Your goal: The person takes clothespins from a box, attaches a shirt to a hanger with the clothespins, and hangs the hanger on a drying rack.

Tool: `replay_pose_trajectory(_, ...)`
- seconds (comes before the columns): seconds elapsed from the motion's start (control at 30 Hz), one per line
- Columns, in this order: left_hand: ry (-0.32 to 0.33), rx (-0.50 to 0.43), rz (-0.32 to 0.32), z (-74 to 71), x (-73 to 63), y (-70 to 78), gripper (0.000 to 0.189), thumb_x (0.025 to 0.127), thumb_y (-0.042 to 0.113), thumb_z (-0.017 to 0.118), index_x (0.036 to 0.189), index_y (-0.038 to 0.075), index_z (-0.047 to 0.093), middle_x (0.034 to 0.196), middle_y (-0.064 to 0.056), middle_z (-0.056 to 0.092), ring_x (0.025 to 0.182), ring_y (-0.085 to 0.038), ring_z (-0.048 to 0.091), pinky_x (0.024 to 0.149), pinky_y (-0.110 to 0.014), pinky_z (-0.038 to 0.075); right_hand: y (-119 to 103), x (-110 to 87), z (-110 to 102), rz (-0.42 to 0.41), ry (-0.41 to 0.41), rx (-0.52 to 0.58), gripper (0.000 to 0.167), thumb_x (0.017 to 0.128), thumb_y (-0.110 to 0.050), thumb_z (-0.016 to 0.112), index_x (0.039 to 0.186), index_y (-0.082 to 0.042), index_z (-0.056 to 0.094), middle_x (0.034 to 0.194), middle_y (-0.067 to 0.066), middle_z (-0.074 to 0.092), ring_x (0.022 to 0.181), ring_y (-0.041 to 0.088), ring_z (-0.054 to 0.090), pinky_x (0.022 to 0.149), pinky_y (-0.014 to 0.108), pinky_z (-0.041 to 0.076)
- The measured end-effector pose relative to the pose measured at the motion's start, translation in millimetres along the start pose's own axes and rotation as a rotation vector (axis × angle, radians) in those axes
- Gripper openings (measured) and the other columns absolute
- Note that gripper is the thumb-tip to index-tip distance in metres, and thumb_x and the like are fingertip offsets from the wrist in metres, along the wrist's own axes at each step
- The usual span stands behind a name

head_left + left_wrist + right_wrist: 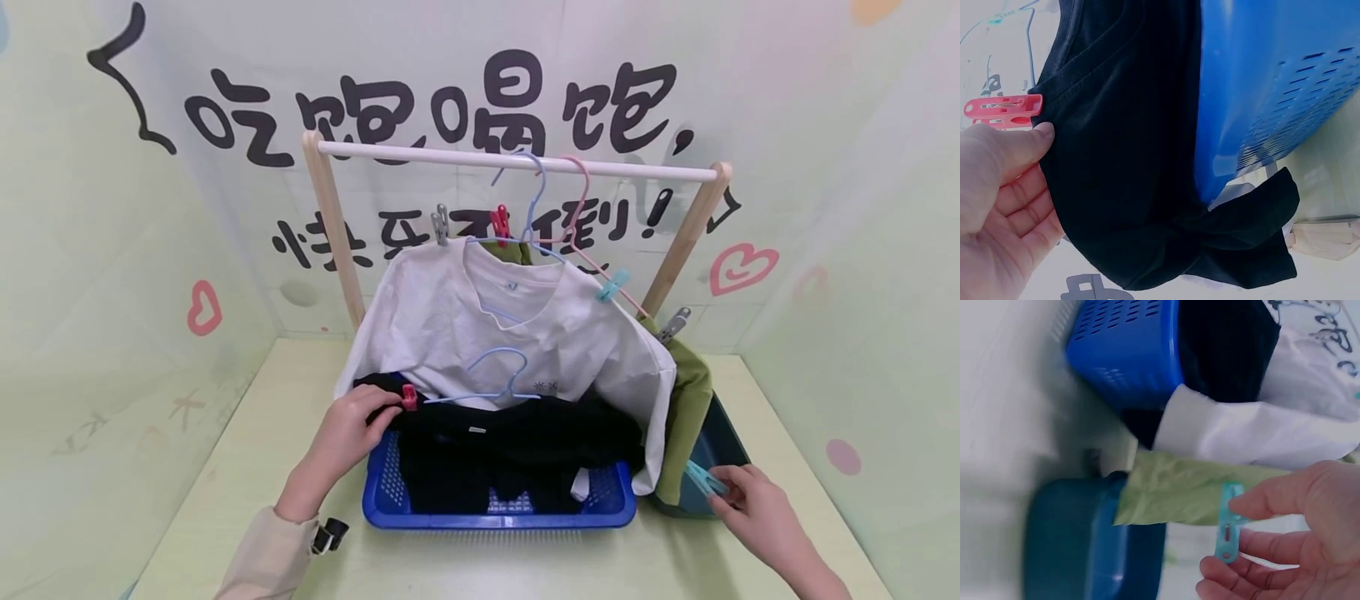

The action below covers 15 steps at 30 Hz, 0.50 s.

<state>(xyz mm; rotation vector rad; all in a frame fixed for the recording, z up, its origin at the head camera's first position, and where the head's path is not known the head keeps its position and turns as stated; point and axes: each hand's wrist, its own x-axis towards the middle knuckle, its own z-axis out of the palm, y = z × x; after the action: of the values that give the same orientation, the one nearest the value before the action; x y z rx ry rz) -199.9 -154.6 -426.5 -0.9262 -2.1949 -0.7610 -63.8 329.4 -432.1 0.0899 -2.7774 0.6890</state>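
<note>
My left hand pinches the shoulder edge of a black top between thumb and fingers, beside a red clothespin clipped on that edge. The top's lower part lies in a blue basket, and a blue hanger is in its neckline. On the right, my right hand holds a light-blue clothespin between thumb and fingers, above a dark teal bin and near the hanging end of a green garment.
Behind the basket, a rack with a white rod and wooden posts holds a white shirt on a blue hanger, with the green garment behind it on a pink hanger. A grey clothespin and a light-blue clothespin grip the shirt's shoulders.
</note>
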Motion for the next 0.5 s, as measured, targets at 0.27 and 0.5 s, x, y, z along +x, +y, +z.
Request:
replay_pose_trajectory(0.27,-0.001,-0.001,-0.009,-0.9,-0.2,0.6,0.019,0.066,-0.008,0.078,0.08,0.0,0.07,0.075,-0.006,0.066,0.072,-0.02,0.062,0.064,-0.034,0.053,-33.0,-0.1,-14.0,-0.125,0.033,-0.079,0.028,0.064,0.007,0.077,0.091,0.001,0.069,0.082,-0.001,0.052,0.062,0.009,0.057,0.053,0.024,0.048)
replay_pose_trajectory(0.5,0.0,-0.004,-0.006,-0.2,-0.5,0.1,0.018,0.066,-0.008,0.078,0.08,0.001,0.07,0.076,-0.006,0.066,0.072,-0.02,0.063,0.065,-0.033,0.052,-59.3,15.7,-8.3,-0.359,0.134,-0.042,0.042,0.056,0.01,0.079,0.095,-0.002,0.069,0.087,-0.003,0.054,0.066,0.002,0.046,0.051,0.018,0.038)
